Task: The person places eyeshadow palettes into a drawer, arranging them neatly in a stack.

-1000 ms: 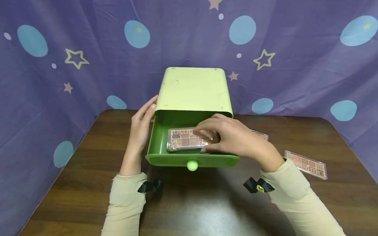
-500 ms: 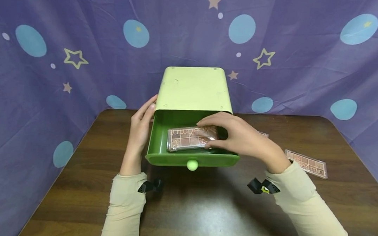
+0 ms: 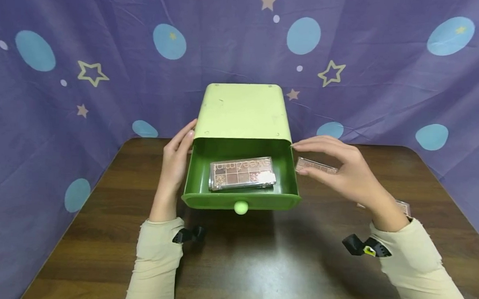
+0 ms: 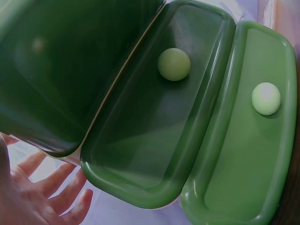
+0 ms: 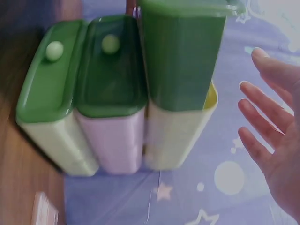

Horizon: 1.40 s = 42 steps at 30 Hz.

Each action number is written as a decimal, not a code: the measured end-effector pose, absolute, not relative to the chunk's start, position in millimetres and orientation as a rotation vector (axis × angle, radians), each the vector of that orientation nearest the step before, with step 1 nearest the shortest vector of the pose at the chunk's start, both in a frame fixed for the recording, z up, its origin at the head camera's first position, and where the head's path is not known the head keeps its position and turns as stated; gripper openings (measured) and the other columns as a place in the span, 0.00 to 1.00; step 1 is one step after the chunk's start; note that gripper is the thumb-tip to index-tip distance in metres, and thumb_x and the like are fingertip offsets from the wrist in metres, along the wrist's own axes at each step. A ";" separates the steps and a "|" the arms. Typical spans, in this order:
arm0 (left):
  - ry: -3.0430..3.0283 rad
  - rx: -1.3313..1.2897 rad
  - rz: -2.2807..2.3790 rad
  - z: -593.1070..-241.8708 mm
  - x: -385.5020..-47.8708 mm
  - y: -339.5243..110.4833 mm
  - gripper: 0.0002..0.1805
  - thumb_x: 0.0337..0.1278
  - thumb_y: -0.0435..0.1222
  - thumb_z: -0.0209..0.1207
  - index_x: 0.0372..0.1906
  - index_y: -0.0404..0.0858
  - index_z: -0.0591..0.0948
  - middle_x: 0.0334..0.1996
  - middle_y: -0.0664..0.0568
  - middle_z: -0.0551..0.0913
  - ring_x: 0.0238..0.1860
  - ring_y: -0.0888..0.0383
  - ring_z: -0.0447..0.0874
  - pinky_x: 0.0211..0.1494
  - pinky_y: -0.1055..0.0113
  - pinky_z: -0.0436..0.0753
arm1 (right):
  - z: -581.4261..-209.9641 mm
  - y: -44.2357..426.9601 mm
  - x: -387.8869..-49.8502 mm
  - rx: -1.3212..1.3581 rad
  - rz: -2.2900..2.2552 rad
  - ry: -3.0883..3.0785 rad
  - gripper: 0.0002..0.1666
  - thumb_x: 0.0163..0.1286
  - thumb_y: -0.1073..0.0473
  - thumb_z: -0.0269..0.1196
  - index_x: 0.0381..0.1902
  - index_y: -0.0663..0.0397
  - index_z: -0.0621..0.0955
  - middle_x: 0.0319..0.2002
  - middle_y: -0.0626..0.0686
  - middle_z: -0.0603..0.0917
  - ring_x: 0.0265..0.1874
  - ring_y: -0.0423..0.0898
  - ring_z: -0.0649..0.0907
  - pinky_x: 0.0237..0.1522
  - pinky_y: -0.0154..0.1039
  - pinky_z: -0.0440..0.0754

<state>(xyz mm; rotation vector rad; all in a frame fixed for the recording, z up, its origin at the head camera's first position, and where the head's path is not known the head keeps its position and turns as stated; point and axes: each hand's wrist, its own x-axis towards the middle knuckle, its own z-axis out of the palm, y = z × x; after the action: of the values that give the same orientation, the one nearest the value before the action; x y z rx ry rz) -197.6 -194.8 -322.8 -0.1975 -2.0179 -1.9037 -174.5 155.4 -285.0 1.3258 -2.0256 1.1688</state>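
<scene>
Inside the pulled-out green drawer (image 3: 209,202) of the pale yellow-green case (image 3: 243,109), a clear-lidded palette (image 3: 242,173) of brownish and glittery pans lies slightly aslant, its lettering upside down from the head view; "mini" can be made out at the end, while the word before it is too unclear to spell. A second palette (image 3: 315,165) lies on the wooden table (image 3: 258,266) to the right of the drawer, its print too small to read, and a third palette (image 3: 403,207) is mostly hidden behind the right wrist. Half a second ago the right hand (image 3: 345,165) was curved over the right end of the palette in the drawer; now it is outside, to the right of the case, its thumb well apart from its fingers and nothing between them, and the drawer's palette shows whole. The third palette, whose "mini" showed earlier, is now largely covered, while the second shows more. The left hand (image 3: 176,158) has stayed at the left side of the case, its extended fingers spread in the left wrist view, where two more green fronts, the middle front (image 4: 136,136) and the bottom front (image 4: 234,164), carry round knobs.
</scene>
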 end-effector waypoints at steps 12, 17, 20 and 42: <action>-2.027 -0.202 -1.912 -323.1 -198.0 -195.1 0.22 0.76 0.42 0.50 0.69 0.41 0.74 0.64 0.49 0.77 0.46 0.60 0.81 0.45 0.70 0.82 | -296.0 200.0 -161.4 1.003 1.103 -2.251 0.34 0.41 0.85 0.72 0.50 0.67 0.84 0.47 0.61 0.86 0.55 0.36 0.79 0.59 0.29 0.73; -2.026 -0.203 -1.905 -322.7 -197.7 -196.3 0.22 0.76 0.41 0.50 0.69 0.41 0.74 0.64 0.48 0.76 0.43 0.61 0.81 0.44 0.70 0.83 | -317.8 227.5 -172.4 0.912 1.058 -2.334 0.35 0.44 0.81 0.74 0.53 0.58 0.84 0.50 0.55 0.86 0.56 0.34 0.78 0.59 0.26 0.70; -2.025 -0.197 -1.915 -322.5 -197.5 -196.7 0.22 0.76 0.42 0.50 0.69 0.41 0.74 0.64 0.48 0.76 0.43 0.61 0.81 0.44 0.70 0.83 | -323.9 239.6 -170.3 0.838 1.056 -2.401 0.34 0.48 0.76 0.75 0.55 0.53 0.84 0.52 0.52 0.85 0.57 0.33 0.77 0.59 0.24 0.69; -2.039 -0.209 -1.891 -323.3 -196.5 -196.5 0.22 0.76 0.43 0.49 0.69 0.42 0.74 0.65 0.50 0.76 0.46 0.60 0.80 0.45 0.70 0.83 | -368.3 312.7 -152.3 0.479 1.021 -2.647 0.27 0.56 0.66 0.75 0.55 0.48 0.84 0.51 0.32 0.81 0.52 0.22 0.73 0.48 0.16 0.65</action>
<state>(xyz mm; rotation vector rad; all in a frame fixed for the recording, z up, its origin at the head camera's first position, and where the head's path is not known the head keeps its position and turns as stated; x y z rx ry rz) -196.5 -196.5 -323.3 -0.2087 -2.0392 -1.8907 -152.3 312.7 -368.3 0.4789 -2.6467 1.0210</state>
